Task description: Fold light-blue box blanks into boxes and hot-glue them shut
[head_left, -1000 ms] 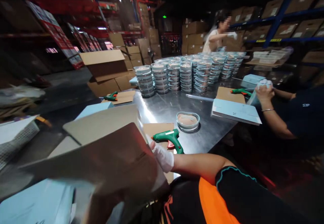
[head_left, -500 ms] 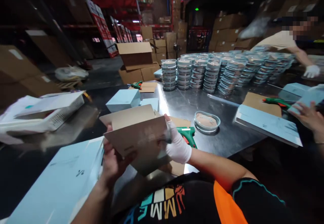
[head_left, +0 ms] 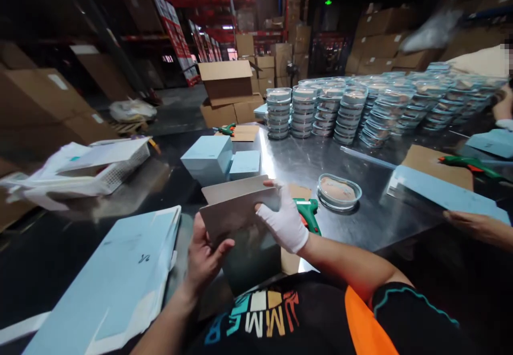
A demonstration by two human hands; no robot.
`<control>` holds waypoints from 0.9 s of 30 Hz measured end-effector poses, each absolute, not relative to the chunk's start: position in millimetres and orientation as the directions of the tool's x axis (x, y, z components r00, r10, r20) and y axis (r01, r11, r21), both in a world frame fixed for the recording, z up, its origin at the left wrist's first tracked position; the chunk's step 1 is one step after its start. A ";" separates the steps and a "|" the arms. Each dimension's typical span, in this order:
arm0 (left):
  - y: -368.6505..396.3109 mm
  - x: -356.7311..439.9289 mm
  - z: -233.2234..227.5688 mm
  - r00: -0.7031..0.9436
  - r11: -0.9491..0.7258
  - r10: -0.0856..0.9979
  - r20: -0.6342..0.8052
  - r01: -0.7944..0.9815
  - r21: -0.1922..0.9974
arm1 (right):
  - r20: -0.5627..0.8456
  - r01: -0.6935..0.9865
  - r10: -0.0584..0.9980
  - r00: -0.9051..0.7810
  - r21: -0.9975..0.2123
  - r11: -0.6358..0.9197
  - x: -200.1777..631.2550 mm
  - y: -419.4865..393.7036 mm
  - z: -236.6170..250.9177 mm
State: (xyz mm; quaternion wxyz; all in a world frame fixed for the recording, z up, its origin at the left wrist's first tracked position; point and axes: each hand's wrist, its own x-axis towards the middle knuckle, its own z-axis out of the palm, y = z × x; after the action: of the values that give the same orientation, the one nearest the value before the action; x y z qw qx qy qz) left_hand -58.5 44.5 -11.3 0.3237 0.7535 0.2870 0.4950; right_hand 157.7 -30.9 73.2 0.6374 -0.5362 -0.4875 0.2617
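I hold a flat cardboard box blank in both hands, just below the middle of the frame and above my lap. It is plain brown-grey card, matt, folded so that one panel stands behind another, with a darker panel hanging down underneath toward my shirt. Its long axis runs left to right across the frame, rising a little toward the right, and its upper edge tips away from me toward the table. My left hand is bare and grips the lower left corner, thumb pressed on the near face and the other fingers curled behind the card. My right hand wears a white glove and pinches the right end, thumb on top and fingers folded over the edge. Just right of the glove a green glue gun lies on a scrap of card on the steel table, and beside it sits a clear lidded dish. Two pale blue boxes stand beyond the blank. A stack of pale blue flat sheets fills the lower left.
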 end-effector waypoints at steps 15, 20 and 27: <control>24.2 -51.6 -3.9 0.195 -0.786 0.611 0.767 0.035 0.617 | 0.419 0.088 0.847 0.327 -0.906 0.414 163.5 -27.8 64.3; 33.1 -68.5 2.3 0.163 -0.708 0.706 0.689 0.152 0.689 | 0.408 0.614 0.880 0.242 -0.767 0.187 231.8 -30.7 37.8; 38.9 -72.7 19.7 0.048 -0.673 0.739 0.672 0.117 0.731 | -0.026 0.673 0.873 0.487 -0.625 -0.395 297.2 -55.7 -26.2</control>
State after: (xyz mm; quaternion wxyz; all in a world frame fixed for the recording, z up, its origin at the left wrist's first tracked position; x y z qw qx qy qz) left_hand -72.7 38.9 19.7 0.2531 0.6782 0.3155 0.6136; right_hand 297.2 -55.7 -26.2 0.2795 -0.8158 -0.4739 0.1783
